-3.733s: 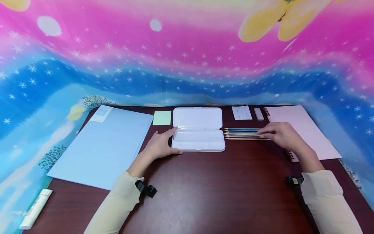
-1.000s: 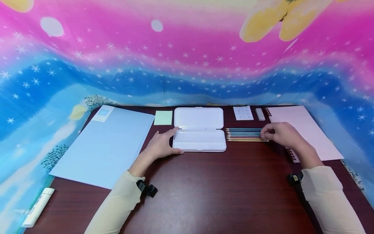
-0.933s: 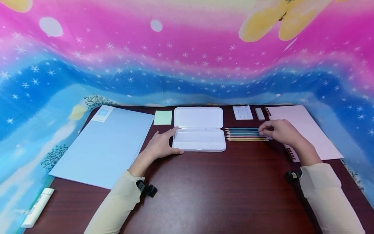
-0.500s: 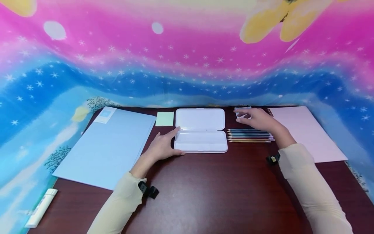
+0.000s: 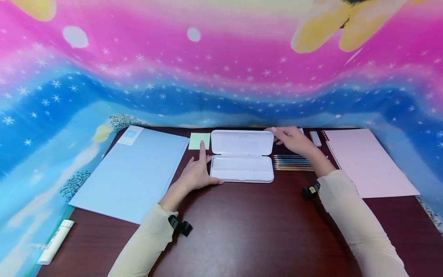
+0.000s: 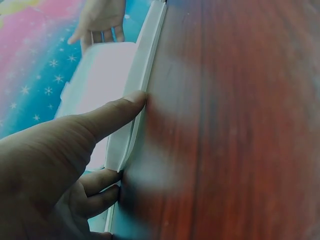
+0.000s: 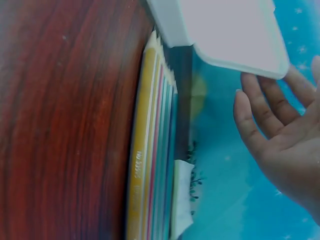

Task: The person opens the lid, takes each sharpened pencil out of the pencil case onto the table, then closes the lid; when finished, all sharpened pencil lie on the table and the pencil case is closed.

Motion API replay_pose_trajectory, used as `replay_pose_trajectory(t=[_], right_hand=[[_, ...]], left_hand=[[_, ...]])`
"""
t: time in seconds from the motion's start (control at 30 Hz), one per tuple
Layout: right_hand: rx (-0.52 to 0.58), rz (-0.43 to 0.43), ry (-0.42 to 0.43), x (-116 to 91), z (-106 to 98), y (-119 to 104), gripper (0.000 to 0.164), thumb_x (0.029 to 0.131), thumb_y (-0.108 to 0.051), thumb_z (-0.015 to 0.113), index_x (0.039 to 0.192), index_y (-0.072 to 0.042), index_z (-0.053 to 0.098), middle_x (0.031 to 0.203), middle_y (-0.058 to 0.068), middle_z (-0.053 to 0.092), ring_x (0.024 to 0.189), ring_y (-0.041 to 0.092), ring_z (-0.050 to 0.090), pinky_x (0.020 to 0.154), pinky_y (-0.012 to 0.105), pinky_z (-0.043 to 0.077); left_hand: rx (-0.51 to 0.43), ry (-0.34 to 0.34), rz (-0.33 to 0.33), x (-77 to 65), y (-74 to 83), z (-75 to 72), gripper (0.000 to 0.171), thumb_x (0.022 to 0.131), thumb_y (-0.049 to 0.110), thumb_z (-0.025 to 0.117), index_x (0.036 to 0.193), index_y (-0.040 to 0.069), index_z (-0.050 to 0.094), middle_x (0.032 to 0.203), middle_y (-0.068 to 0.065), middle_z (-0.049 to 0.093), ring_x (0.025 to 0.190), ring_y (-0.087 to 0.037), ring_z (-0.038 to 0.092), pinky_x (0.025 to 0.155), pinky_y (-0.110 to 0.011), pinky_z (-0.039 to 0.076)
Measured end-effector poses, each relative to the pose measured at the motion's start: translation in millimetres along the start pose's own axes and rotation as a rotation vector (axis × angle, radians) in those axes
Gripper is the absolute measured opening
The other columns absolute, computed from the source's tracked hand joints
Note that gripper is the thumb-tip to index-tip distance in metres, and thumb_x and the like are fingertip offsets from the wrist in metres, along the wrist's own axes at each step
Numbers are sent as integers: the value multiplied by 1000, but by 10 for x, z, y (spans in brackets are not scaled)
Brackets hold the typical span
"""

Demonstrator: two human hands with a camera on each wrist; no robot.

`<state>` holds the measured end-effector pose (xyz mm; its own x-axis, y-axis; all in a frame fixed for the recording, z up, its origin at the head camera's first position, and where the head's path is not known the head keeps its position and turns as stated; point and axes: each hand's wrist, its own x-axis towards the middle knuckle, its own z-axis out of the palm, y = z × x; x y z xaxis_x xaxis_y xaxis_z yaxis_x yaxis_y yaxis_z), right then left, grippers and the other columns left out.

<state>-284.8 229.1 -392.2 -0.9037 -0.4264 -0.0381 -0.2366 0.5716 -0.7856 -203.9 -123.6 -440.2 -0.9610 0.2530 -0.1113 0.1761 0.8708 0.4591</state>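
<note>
A white pencil case [image 5: 242,176] lies open on the dark table, its tray facing up with nothing in it. My left hand [image 5: 194,174] grips the left end of the tray: the thumb lies along the front edge, other fingers are at the end and back corner, and the index finger points away. At the far right corner of the lid [image 5: 242,142], my right hand [image 5: 295,139] touches the lid from behind with extended fingers. The lid is tilted up a little from the table. Several pencils [image 7: 145,150] lie in a row right of the case, partly hidden by the right arm.
Green sticky notes [image 5: 194,141] sit left of the lid, near a large pale blue folder [image 5: 128,177]. An eraser [image 5: 315,138] and a pink spiral notebook [image 5: 370,161] are at the right. Behind the right hand a small paper [image 7: 182,195] is partly hidden. A white tube [image 5: 55,242] lies front left.
My right hand has left the pencils, passed over the small paper and reached the lid's right corner. The lid has risen slightly. The left index finger has lifted off the case.
</note>
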Motion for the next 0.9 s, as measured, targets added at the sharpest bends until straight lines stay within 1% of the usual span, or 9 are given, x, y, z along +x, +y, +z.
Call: replay_pose_trajectory(t=[0.07, 0.13, 0.23, 0.3, 0.37, 0.47, 0.53, 0.63, 0.9], right_hand=[[-22, -55, 4, -78, 16, -35, 45, 109, -42, 42, 132, -14, 69, 133, 13, 68, 118, 30, 65, 97, 48, 57], [-58, -114, -18, -156, 50, -72, 35, 108, -33, 49, 123, -14, 75, 127, 11, 71, 118, 27, 65, 96, 46, 57], [-169, -185, -82, -272, 140, -126, 25, 102, -27, 63, 119, -16, 77, 128, 9, 71, 121, 28, 64, 100, 48, 54], [-264, -202, -125, -338, 225, -151, 29, 96, -30, 70, 123, -20, 75, 133, 9, 68, 127, 29, 61, 105, 50, 51], [-363, -209, -154, -398, 312, -167, 39, 92, -35, 75, 129, -22, 72, 141, 10, 63, 133, 31, 57, 108, 53, 48], [-480, -206, -166, -463, 424, -188, 51, 88, -38, 79, 135, -25, 67, 147, 11, 57, 137, 33, 54, 109, 56, 47], [-511, -193, -157, -494, 477, -201, 54, 86, -39, 80, 137, -25, 66, 149, 11, 55, 137, 33, 53, 108, 57, 47], [-527, -179, -134, -514, 525, -219, 56, 84, -37, 82, 137, -26, 66, 149, 10, 54, 136, 33, 53, 106, 56, 48], [-524, -171, -115, -532, 547, -187, 56, 86, -39, 80, 139, -29, 64, 152, 9, 52, 139, 32, 51, 106, 56, 49]], left_hand=[[2, 6, 3, -1, 5, 2, 155, 68, 61, 87, 157, 4, -26, 154, -2, 51, 127, -35, 62, 127, -54, 19], [0, 15, 18, 1, 3, -2, 155, 68, 61, 87, 157, 8, -28, 151, -3, 54, 124, -36, 64, 127, -55, 20], [-8, 17, 66, -9, -15, -18, 150, 68, 61, 87, 160, 18, -24, 140, -9, 65, 116, -37, 68, 125, -59, 20], [-14, -17, 107, -22, -35, -35, 141, 70, 63, 86, 163, 26, -14, 146, -8, 60, 123, -34, 65, 125, -62, 17], [-25, -65, 140, -39, -51, -58, 127, 73, 65, 82, 165, 31, 0, 154, -6, 52, 136, -30, 56, 125, -65, 12], [-31, -127, 170, -51, -58, -89, 105, 82, 68, 71, 164, 34, 16, 167, 3, 31, 153, -27, 34, 125, -67, 6], [-33, -136, 179, -54, -56, -96, 93, 89, 66, 64, 163, 32, 20, 167, 2, 32, 155, -28, 29, 125, -67, 6], [-31, -119, 187, -54, -53, -82, 82, 95, 61, 60, 162, 30, 24, 165, 0, 35, 154, -29, 30, 124, -68, 8], [1, -90, 153, -39, -30, -72, 83, 92, 61, 64, 161, 33, 27, 164, -1, 38, 153, -28, 34, 125, -66, 12]])
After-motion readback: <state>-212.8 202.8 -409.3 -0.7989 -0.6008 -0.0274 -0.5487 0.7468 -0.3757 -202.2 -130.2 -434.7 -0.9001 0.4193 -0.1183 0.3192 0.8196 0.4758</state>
